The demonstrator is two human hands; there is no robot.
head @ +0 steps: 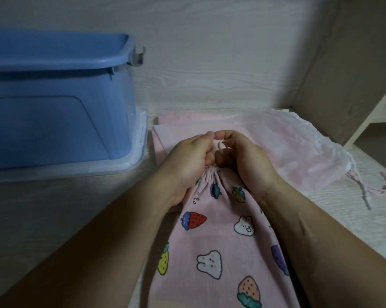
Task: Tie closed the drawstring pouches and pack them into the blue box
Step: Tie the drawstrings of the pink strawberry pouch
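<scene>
- Printed pouch point(221, 241): pink cloth with strawberries and rabbits, flat on the table point(54, 207), in the middle and close to the person, between the two forearms. Mouth gathered into tight folds and pointing away from the person.
- Cord point(221, 146): white and thin, coming up from the gathered mouth as a small loop between the two hands.
- Left hand point(191, 152): over the left side of the gathered mouth, fingers curled, thumb and forefinger pinched on the cord, heel of the hand lying on the cloth.
- Right hand point(245, 157): just beside the left one, fingertips of both touching. Fingers curled and clamped on the cord, the exact hold partly hidden by the knuckles.
- Blue box point(54, 103): at the left, apart from the hands, open at the top, standing on a clear lid point(142, 134). Inside not visible.
- Pink pouches point(163, 134): plain and flat, stacked behind the hands, just right of the clear lid, partly hidden by the hands.
- Thin pouch point(298, 147): pale and half see-through, at the right, over the stack, mouth drawn together toward the right, strings point(365, 194) loose on the table.
- Brown board point(343, 70): upright at the far right, behind the thin pouch.
</scene>
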